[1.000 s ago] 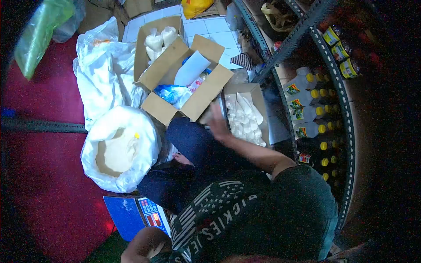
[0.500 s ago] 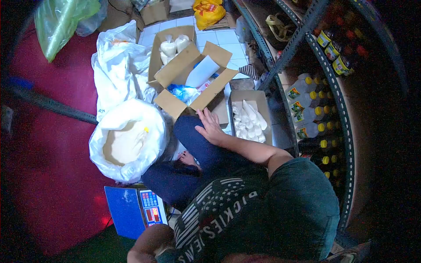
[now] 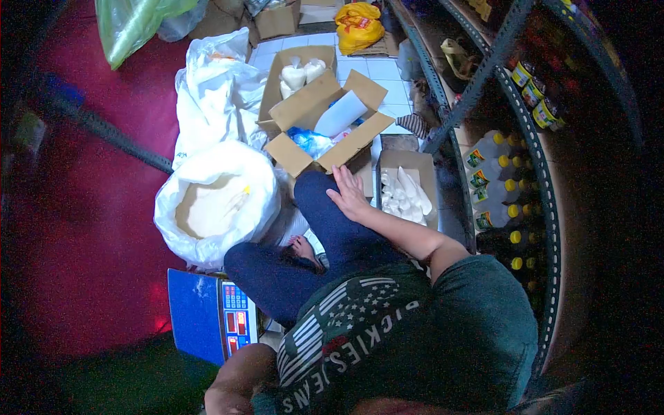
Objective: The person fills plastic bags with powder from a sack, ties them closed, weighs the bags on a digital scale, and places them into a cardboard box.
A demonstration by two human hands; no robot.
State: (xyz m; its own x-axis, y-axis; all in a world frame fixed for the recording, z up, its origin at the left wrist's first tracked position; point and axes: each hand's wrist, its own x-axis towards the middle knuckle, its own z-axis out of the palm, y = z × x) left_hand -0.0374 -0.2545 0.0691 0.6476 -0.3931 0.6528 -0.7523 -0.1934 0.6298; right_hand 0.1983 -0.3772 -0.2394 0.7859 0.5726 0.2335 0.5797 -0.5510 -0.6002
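Note:
My right hand rests on my knee with its fingers stretched out, holding nothing. Its fingertips are close to the near edge of an open cardboard box, which contains a blue-and-white plastic package and a white sheet-like piece. At lower left my left arm is bent, and its hand is out of sight. An open white sack of pale granular material stands left of my legs, with a small yellow item in it. Below it is a blue digital scale with lit red digits.
Filled clear bags sit in another carton behind. White packets fill a box at my right. Metal shelving with bottles runs along the right. A yellow bag lies on the tiles.
The scene has shifted right and slightly upward in the upper area as my head view moved. My right hand stays on my knee, and the objects keep their places.

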